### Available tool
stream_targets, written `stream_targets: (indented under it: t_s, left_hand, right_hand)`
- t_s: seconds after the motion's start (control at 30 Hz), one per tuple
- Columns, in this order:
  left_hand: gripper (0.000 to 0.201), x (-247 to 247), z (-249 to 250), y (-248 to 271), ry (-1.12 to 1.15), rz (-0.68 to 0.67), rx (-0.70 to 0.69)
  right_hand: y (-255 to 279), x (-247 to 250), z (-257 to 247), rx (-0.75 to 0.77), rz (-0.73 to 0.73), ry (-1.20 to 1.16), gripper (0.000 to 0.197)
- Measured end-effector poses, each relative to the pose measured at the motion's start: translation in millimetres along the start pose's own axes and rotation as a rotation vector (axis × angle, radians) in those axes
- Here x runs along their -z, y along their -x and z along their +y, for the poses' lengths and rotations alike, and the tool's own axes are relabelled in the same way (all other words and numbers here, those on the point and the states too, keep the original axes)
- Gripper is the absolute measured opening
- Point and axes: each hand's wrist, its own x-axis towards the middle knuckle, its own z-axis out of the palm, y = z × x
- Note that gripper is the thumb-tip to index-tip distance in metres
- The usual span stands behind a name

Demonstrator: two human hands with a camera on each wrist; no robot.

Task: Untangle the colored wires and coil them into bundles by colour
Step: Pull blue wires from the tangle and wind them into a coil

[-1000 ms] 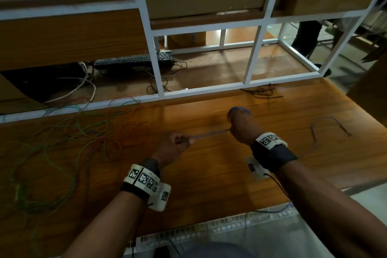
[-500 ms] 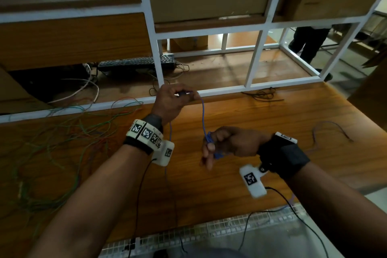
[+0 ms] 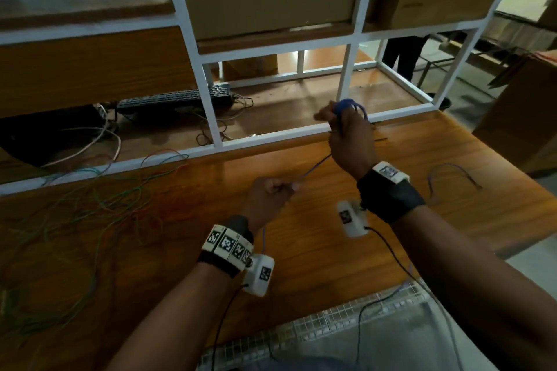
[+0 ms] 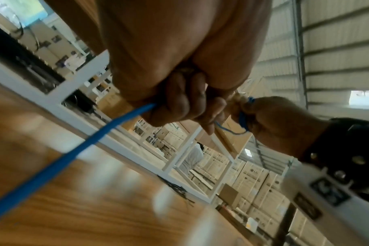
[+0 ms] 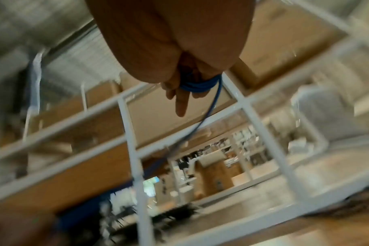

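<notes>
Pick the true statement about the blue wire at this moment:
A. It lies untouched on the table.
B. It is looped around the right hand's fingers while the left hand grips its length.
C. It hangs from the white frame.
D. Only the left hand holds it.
B: the blue wire is looped around the right hand, and the left hand grips it further along.

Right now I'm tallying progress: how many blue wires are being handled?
1. The thin blue wire is looped around the right hand fingers and runs down to the left hand, which grips it.
</notes>
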Motion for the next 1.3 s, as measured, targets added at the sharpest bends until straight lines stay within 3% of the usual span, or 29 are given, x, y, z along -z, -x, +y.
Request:
stream_targets:
  t_s: [0.1,0.23,0.3,0.37,0.43,0.5,0.63,0.7,0.8,0.87,0.97,1.0,1.07,1.17,1.3]
  left_hand:
    - [0.021,19,-14,2,-0.166,0.075,-0.024]
    - [0.016,43,-5,-1,-0.333,0.125,-0.119]
    - [0.014,52,5,-6,-0.397,0.169,-0.178]
    - [0.015,58,15,-10,-0.432,0.192,-0.215]
    - [0.014,63,26,-15,-0.4,0.195,-0.233]
    - [0.008,66,33,-21,-0.329,0.175,-0.256]
    - [0.001,65,40,-34,-0.149,0.229,-0.235]
    - [0.009,58,41,-34,-0.089,0.231,-0.186]
    - [0.009,37,38,-28,-0.009,0.157,-0.061]
    - [0.025,21,30,-21,-0.119,0.045,-0.025]
    - [0.032,-3,18,-15,-0.101,-0.006,0.018]
    - [0.031,-11,16,-12,-0.067,-0.028,0.021]
    - [0.027,-21,10,-5,-0.052,-0.093,0.011]
    - [0.02,-22,4,5,-0.09,-0.149,-0.007]
    - [0.019,4,-6,11,-0.144,-0.18,0.046]
  right_hand:
    - [12,8,45,-0.011,-0.184,0.425,0.017]
    - [41,7,72,0.008,-0.686,0.476,0.031]
    - [56,6,65,0.01,-0.853,0.384,0.023]
    - [66,6,50,-0.067,-0.905,0.261,0.028]
    - [77,6,29,-0.166,-1.008,0.107,0.033]
    - [85,2,12,-0.234,-1.109,-0.016,0.024]
    - [89,3,-18,-0.359,-1.131,-0.404,0.025]
    - [87,7,-36,-0.412,-1.175,-0.702,0.025]
    - [74,11,-51,-0.479,-1.015,-1.215,0.019]
    - [59,9,-54,-0.478,-0.865,-1.526,0.019]
    - [45,0,-55,-0.55,-0.501,-1.705,0.02]
    - [43,-2,-52,-0.56,-0.363,-1.657,0.02]
    - [41,-8,-43,-0.444,-0.155,-1.344,0.026]
    - [41,-19,-13,-0.189,0.012,-0.692,0.029]
    - [41,-17,22,-0.096,0.11,0.043,0.029]
